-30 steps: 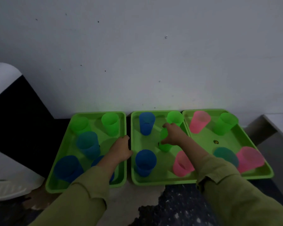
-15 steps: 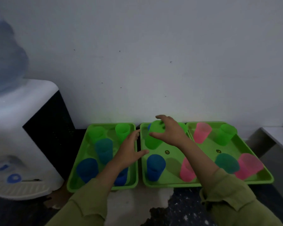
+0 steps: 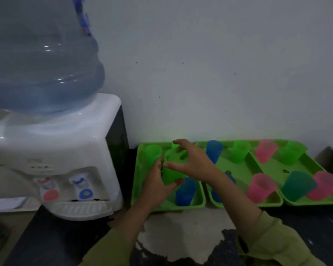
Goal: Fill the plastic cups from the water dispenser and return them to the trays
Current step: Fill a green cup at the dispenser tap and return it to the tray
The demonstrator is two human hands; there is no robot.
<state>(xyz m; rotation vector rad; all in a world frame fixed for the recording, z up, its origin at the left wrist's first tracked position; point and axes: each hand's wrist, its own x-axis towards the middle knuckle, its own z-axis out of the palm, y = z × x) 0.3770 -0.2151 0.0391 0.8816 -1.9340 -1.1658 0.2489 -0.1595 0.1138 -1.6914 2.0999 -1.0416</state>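
Between the left hand (image 3: 158, 181) and right hand (image 3: 194, 162) sits the green cup (image 3: 171, 173), raised over the tray (image 3: 169, 207) beneath them. Left fingers wrap its lower wall and right fingers arch over its rim. Probably empty, it should feel light, thin and squashy, so a gentle mid-wall hold suits. The water dispenser (image 3: 65, 150) stands to their left.

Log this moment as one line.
left hand: grips green cup low | right hand: holds its top | cup: over left tray, not yet under water dispenser taps
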